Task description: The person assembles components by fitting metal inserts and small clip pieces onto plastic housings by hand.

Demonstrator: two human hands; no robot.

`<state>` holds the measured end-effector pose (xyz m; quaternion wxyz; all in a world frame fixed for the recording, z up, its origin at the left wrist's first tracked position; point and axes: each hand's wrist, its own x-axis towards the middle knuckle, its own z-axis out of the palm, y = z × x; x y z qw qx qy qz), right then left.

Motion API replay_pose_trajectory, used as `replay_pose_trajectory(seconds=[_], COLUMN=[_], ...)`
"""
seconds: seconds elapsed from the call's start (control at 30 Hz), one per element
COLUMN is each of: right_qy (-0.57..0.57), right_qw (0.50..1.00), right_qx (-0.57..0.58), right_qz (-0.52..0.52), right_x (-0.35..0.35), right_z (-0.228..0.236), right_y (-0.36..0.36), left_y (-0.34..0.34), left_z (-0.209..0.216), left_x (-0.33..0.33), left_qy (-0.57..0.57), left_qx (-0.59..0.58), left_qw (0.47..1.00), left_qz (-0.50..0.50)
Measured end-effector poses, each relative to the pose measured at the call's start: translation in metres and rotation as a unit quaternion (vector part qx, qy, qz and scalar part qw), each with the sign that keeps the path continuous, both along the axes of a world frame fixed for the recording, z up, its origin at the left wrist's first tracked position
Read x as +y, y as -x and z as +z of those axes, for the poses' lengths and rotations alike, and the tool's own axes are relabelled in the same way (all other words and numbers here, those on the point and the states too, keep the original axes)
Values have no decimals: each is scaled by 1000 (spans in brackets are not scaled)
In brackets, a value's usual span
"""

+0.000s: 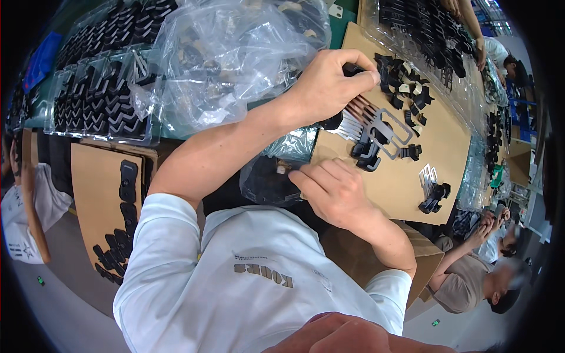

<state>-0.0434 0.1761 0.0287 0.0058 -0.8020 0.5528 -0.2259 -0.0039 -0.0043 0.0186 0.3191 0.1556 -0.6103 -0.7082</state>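
The left hand [336,79] is in the upper middle of the frame, its thumb and forefinger closed in a pinch on a small black piece [353,69], which is partly covered by the fingers. The right hand [336,193] sits lower, near the centre of the frame, with its fingers curled inward; whether they grip anything is hidden, so I cannot tell.

The relation that matters most is between the left fingers and the slotted metal plates [385,130]. The plates lie below and to the right of the pinched piece, right of centre in the frame, with their long axis slanting from upper left to lower right. Copper-coloured strips [361,108] show at their upper-left end, close under the left hand, so that hand appears the nearer of the two. The right hand is below and to the left of the plates, nearer to the black holders [367,160] at their lower edge.

All of these lie over a cardboard sheet [444,141] on the surface. Loose black clips [406,88] are scattered up and right of the plates, while a clear bag [265,183] lies just left of the right hand.
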Motion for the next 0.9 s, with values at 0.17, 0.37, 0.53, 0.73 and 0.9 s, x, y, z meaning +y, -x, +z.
replay_pose_trajectory(seconds=[0.17, 0.37, 0.53, 0.73, 0.9], right_qy=[101, 186, 160, 110, 19], right_qw=[967, 885, 921, 936, 853], right_qx=[-181, -327, -159, -175, -425], right_qz=[-150, -274, -318, -285, -303], right_x=[9, 10, -25, -35, -39], right_z=[39, 50, 47, 31, 23], right_y=[32, 66, 77, 88, 88], left_y=[-12, -12, -15, -12, -10], left_z=[10, 16, 12, 13, 7], left_x=[-2, 3, 2, 4, 3], left_qy=[-20, -95, -122, -135, -133], left_qx=[-21, 2, -3, -18, -18], left_qw=[999, 991, 980, 977, 978], left_qz=[-27, -90, -157, -163, -161])
